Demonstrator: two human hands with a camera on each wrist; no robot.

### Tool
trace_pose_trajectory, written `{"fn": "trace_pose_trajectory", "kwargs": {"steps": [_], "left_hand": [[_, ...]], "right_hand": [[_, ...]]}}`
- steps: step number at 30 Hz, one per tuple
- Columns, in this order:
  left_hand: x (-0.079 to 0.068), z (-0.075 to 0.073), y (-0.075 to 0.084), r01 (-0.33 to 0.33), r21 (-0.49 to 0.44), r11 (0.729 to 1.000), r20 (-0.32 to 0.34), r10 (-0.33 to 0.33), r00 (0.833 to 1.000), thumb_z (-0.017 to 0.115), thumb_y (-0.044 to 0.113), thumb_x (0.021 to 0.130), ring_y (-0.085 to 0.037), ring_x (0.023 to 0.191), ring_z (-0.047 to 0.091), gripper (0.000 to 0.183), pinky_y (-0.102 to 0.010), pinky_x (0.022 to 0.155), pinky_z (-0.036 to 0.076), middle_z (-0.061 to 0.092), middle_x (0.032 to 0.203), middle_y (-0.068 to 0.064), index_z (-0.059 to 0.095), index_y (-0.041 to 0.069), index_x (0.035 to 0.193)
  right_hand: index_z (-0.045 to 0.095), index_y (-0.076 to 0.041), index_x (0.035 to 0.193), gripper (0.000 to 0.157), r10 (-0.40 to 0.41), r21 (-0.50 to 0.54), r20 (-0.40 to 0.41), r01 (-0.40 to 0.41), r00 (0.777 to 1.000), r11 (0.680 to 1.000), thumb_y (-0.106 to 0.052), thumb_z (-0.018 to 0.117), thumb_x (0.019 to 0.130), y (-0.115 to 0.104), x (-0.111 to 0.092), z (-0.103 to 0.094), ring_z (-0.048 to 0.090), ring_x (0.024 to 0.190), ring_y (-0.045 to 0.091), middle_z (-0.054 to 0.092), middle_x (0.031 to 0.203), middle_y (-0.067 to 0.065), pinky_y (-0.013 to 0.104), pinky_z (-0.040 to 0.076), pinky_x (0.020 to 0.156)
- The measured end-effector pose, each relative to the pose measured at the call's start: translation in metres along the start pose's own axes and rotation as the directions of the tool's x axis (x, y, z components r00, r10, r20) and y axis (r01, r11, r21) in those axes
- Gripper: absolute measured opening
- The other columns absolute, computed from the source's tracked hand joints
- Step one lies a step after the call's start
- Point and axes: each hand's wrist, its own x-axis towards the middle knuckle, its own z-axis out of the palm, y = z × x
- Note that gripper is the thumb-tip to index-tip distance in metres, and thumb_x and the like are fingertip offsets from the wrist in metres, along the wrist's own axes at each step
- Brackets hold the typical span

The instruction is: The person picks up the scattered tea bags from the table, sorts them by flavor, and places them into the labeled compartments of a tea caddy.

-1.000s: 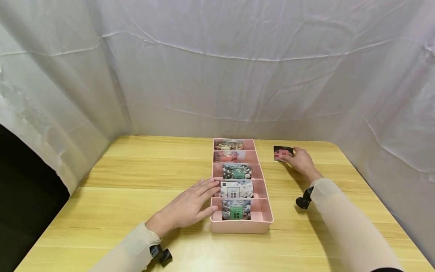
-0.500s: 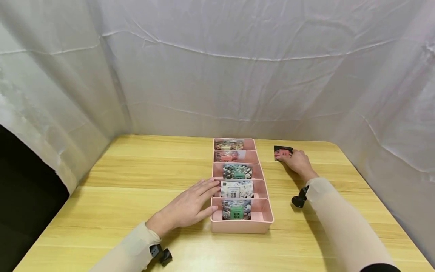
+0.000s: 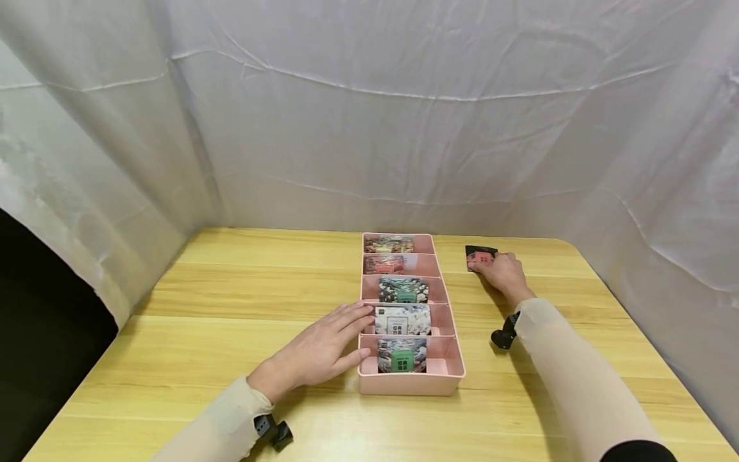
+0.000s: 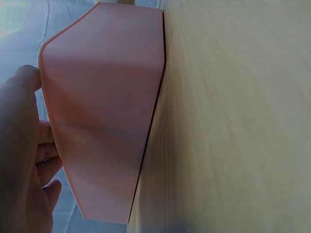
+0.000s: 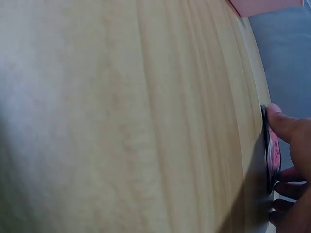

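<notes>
In the head view my right hand (image 3: 503,274) holds a black and pink tea bag packet (image 3: 481,256) at the back right of the table. The right wrist view shows the thumb at one end of the packet (image 5: 273,150) and fingertips at the other, with the packet low against the tabletop. My left hand (image 3: 316,346) lies along the left rim of a pink divided box (image 3: 411,385), its fingers fairly straight and fingertips over the edge. Seen from the left wrist, the thumb and fingers touch the rim of the box (image 4: 102,97).
Tea packets stand in the box's compartments: a green-labelled one (image 3: 402,357) in front, a white one (image 3: 403,319), a dark green one (image 3: 403,290), a red one (image 3: 383,265) and a brownish one (image 3: 389,244) at the back. A pale curtain (image 3: 369,141) encloses the wooden table (image 3: 260,276).
My right hand has shifted slightly left and lower over the packet, which shows less tilt than before. My left hand and the box have stayed put.
</notes>
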Motion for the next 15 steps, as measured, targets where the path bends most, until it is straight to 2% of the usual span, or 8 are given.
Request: {"fn": "trace_pose_trajectory", "kwargs": {"steps": [6, 11, 15], "left_hand": [[0.0, -0.001, 0.0, 0.005, -0.001, 1.0, 0.008, -0.005, 1.0, 0.029, 0.052, 0.104, -0.021, 0.147, 0.018, 0.066, -0.041, 0.119, 0.015, 0.029, 0.158, -0.01, 0.04, 0.006, 0.149], [0.0, 0.0, 0.0, 0.002, -0.002, 1.0, 0.0, -0.002, 1.0, 0.029, 0.052, 0.104, -0.022, 0.147, 0.018, 0.066, -0.042, 0.119, 0.017, 0.03, 0.157, -0.011, 0.039, 0.005, 0.149], [0.0, 0.001, 0.0, -0.004, -0.002, 1.0, -0.012, 0.004, 1.0, 0.03, 0.052, 0.104, -0.023, 0.147, 0.019, 0.066, -0.043, 0.119, 0.018, 0.031, 0.157, -0.012, 0.037, 0.005, 0.15]], "right_hand": [[0.049, 0.025, 0.12, 0.082, 0.003, -0.003, 0.024, -0.003, 1.0, 1.0, -0.05, 0.064, 0.09, 0.0, 0.0, -0.002, 0.041, 0.105, 0.046, 0.037, 0.129, 0.039, 0.056, 0.04, 0.098], [0.051, 0.024, 0.114, 0.078, 0.003, 0.011, 0.056, -0.004, 0.998, 1.0, -0.048, 0.066, 0.089, 0.0, 0.001, -0.007, 0.042, 0.097, 0.043, 0.039, 0.121, 0.039, 0.053, 0.042, 0.088], [0.054, 0.021, 0.113, 0.072, 0.007, 0.037, 0.073, -0.009, 0.997, 0.999, -0.044, 0.069, 0.088, 0.001, 0.001, -0.011, 0.044, 0.098, 0.044, 0.042, 0.12, 0.038, 0.054, 0.043, 0.09]]}}
